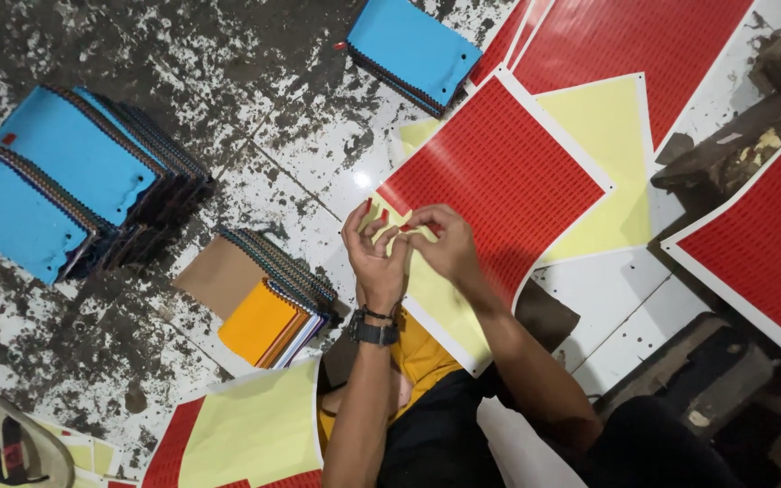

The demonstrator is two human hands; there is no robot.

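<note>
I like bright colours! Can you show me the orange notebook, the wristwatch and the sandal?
orange notebook [258, 320], head view, middle of its cover.
wristwatch [374, 333], head view, on its dark band.
sandal [20, 447], head view, middle of its sole.

Bare, paint-flecked floor [255, 108] lies open at far centre and near left — a hand could pass there. Left, fanned blue swatch stacks [65, 172] block the way; an orange-and-brown swatch stack [264, 298] sits just left of the hands. Right, the red sticker sheets [517, 172] cover the floor, and dark wooden blocks [734, 145] stand at far right.
</note>
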